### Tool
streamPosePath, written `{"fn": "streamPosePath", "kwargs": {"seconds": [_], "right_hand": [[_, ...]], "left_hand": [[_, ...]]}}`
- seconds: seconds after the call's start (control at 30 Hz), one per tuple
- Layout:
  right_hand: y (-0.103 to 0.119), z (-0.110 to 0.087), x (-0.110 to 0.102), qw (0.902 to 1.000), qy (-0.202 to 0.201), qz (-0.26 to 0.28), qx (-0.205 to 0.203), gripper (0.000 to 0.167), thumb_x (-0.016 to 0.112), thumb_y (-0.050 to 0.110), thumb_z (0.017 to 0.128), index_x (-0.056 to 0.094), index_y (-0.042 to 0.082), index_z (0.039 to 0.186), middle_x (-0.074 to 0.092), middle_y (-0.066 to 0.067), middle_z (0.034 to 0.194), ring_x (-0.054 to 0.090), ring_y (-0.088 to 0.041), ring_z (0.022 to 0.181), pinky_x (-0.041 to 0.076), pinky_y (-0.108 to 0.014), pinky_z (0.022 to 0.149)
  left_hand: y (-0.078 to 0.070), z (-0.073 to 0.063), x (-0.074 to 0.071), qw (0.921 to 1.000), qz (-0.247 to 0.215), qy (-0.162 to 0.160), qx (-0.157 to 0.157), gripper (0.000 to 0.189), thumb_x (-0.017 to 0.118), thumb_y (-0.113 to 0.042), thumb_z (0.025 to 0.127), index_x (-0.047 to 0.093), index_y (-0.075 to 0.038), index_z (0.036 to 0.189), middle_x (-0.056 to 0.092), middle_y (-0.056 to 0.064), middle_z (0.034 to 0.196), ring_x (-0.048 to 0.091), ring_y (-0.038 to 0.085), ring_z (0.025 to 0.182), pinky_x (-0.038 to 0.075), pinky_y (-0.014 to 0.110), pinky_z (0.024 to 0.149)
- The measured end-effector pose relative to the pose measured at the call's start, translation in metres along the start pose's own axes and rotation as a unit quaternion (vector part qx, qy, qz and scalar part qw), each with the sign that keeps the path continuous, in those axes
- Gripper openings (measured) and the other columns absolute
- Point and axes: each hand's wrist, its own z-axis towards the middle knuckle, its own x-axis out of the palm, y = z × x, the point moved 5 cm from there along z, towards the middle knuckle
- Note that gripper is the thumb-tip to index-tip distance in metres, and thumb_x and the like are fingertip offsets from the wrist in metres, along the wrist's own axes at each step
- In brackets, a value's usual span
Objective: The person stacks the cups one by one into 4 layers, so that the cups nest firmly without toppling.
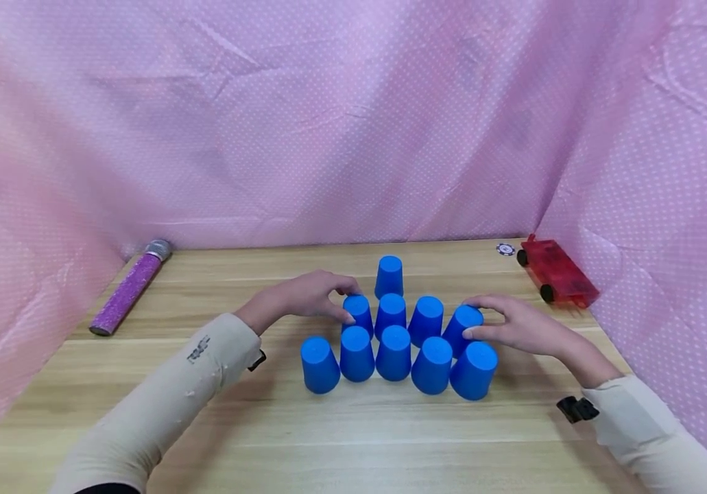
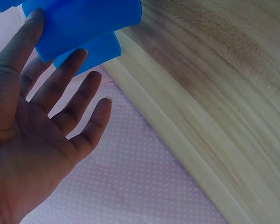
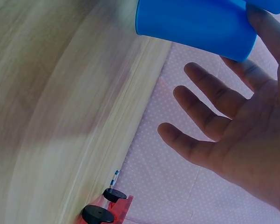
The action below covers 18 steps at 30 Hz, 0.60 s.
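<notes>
Remotely, I pinched a blue cup [image 1: 361,312] in my left grip [image 1: 313,295], front-left of the rearmost cup [image 1: 389,278], and a second cup [image 1: 457,335] in my right grip [image 1: 513,326], front-right of it.

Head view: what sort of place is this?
Probably a makeshift tabletop booth: pink dotted cloth on three sides of a wooden table that holds blue cups and a purple microphone.
</notes>
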Motion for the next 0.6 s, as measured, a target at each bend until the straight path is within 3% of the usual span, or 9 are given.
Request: {"fn": "streamPosePath", "kwargs": {"seconds": [0.3,0.6], "right_hand": [[0.001,0.0,-0.003,1.0,-0.007,-0.004,-0.005,0.065,0.069,0.049,0.091,0.055,0.008,0.14,0.058,-0.021,0.141,0.05,-0.049,0.132,0.047,-0.068,0.098],[0.01,0.01,-0.029,0.9987,-0.034,-0.035,-0.009,0.068,0.069,0.049,0.091,0.053,0.006,0.141,0.056,-0.022,0.143,0.05,-0.048,0.133,0.045,-0.069,0.099]], "left_hand": [[-0.003,-0.002,-0.001,0.9994,-0.006,0.022,-0.024,0.047,0.075,-0.044,0.088,0.056,-0.028,0.129,0.061,0.006,0.141,0.054,0.03,0.136,0.046,0.056,0.109],[-0.006,-0.002,-0.002,0.9993,-0.003,0.027,-0.026,0.044,0.074,-0.042,0.089,0.056,-0.029,0.127,0.06,0.007,0.142,0.053,0.031,0.136,0.046,0.057,0.108]]}}
